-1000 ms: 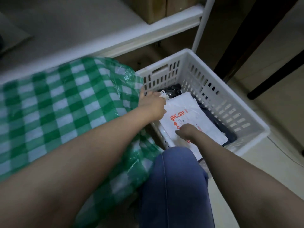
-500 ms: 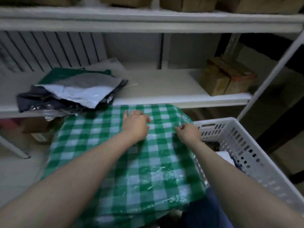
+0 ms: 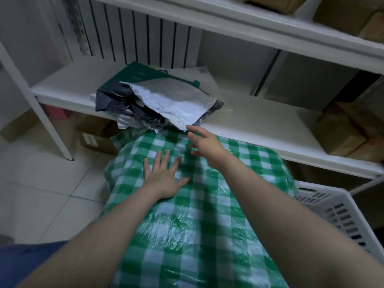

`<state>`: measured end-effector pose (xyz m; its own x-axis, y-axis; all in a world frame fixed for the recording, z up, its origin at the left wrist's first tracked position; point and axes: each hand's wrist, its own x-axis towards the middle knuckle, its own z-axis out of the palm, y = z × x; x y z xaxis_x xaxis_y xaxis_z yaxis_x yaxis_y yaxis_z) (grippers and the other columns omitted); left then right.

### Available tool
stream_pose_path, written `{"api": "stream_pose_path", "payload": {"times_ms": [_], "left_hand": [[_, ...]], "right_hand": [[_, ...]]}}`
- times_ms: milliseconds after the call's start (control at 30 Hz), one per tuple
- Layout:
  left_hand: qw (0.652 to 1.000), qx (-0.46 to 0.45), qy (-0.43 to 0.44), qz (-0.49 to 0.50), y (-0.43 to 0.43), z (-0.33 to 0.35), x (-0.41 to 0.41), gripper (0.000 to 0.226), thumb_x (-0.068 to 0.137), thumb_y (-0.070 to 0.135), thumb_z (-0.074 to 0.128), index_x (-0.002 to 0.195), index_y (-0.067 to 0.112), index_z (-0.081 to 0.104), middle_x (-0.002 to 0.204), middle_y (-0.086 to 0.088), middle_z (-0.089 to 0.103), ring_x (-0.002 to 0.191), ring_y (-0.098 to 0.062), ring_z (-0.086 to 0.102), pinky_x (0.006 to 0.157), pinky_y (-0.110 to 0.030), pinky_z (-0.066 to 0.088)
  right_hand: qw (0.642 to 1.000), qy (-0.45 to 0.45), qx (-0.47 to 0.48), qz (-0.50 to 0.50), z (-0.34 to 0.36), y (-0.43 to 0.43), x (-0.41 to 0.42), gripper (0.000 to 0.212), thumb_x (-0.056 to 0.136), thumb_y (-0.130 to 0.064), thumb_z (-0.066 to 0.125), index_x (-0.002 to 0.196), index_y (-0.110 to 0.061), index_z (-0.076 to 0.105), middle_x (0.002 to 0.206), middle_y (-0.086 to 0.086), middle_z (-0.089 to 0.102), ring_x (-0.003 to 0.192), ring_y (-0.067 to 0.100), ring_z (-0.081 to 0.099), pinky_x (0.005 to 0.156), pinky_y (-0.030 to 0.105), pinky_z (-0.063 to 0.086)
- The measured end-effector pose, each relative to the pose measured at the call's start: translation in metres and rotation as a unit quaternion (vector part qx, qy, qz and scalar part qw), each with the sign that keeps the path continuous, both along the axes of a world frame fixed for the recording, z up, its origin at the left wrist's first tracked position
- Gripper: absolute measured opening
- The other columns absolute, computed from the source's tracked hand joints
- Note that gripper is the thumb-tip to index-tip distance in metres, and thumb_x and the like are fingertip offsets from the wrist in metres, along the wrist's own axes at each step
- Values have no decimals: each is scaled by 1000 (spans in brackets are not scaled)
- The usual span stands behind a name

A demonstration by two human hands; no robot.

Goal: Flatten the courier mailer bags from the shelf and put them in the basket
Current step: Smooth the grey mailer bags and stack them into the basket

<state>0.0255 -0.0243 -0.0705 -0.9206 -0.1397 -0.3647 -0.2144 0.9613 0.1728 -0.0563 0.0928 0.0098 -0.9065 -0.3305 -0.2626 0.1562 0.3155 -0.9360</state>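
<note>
A crumpled pile of courier mailer bags point(image 3: 164, 98), white, black and green, lies on the white shelf board point(image 3: 259, 123) and hangs over its front edge. My right hand point(image 3: 204, 143) stretches toward the pile with spread fingers, its fingertips just short of the white bag's lower corner. My left hand point(image 3: 164, 175) rests flat, fingers straight, on the green-and-white checked plastic sheet point(image 3: 199, 221) in front of me. The white slotted basket point(image 3: 340, 213) shows at the right edge; its inside is out of sight.
Brown cardboard boxes point(image 3: 345, 134) stand on the right end of the shelf and more on the shelf above point(image 3: 353, 19). Boxes point(image 3: 97, 134) sit on the tiled floor under the shelf. A white shelf leg point(image 3: 43, 113) stands at the left.
My view swung from the basket up to the shelf. Both hands left the white mailer in the basket; the left now lies flat on the checked sheet and the right reaches toward the pile.
</note>
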Motion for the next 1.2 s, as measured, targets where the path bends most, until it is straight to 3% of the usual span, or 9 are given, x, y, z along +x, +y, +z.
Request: {"api": "stream_pose_path", "payload": {"times_ms": [167,300,433,533,733,1000,1067,1133,1200], "left_hand": [[1000,1,24,0,-2,-11,0,81,89,78,19,154,38,-8,155,-3,-37,141,-25,-36,112,-59,-19],[999,12,39,3,-4,-13,2,82,87,80,19,154,41,-8,156,-2,-35,142,-24,-35,113,-59,-19],[998,26,57,19,-4,-12,2,90,87,79,25,154,34,-14,158,-1,-30,145,-23,-29,114,-56,-17],[989,82,97,79,-5,-5,3,105,88,72,44,153,22,-21,160,-6,-25,149,-25,-15,120,-51,-6],[897,206,302,250,15,46,2,119,81,48,73,153,24,-20,160,-10,-14,143,-41,15,109,-50,36],[815,111,541,175,56,120,-5,120,67,44,86,153,18,7,157,-15,11,143,-33,18,117,-52,23],[811,101,555,159,64,134,-5,109,66,40,87,150,24,20,157,-12,13,143,-32,17,118,-55,15],[825,70,547,124,72,147,-5,68,70,33,83,130,28,53,153,-5,28,144,-29,19,119,-51,-1],[844,62,526,86,78,157,-4,14,82,23,69,96,25,67,122,0,59,128,-28,45,119,-50,14]], "right_hand": [[991,-103,-81,-18,-4,-25,-17,36,103,-21,46,138,-20,50,132,-3,49,121,22,50,91,38,50],[984,-8,-130,-119,7,-25,-22,37,97,3,45,130,-7,58,116,3,57,101,17,57,95,34,52],[975,136,11,-173,14,1,-16,32,92,0,54,121,-9,63,100,-1,65,79,16,58,76,27,52],[957,205,57,-198,19,28,-8,20,89,-8,62,107,-15,67,93,1,67,83,20,64,84,38,55],[936,239,-81,-246,49,74,14,14,98,-12,52,89,-23,52,87,-1,60,79,17,65,81,42,58],[905,295,-118,-283,89,130,41,11,100,-13,45,95,-22,48,96,0,60,95,20,65,83,44,57],[899,315,-111,-285,95,144,46,17,100,-14,45,91,-28,47,92,-4,60,95,20,65,84,48,55],[893,332,-108,-284,100,156,51,19,99,-15,46,90,-32,46,94,-3,60,97,20,64,86,51,53],[887,349,-107,-285,105,167,54,19,97,-17,47,96,-36,48,104,0,61,99,19,63,87,49,53]]}}
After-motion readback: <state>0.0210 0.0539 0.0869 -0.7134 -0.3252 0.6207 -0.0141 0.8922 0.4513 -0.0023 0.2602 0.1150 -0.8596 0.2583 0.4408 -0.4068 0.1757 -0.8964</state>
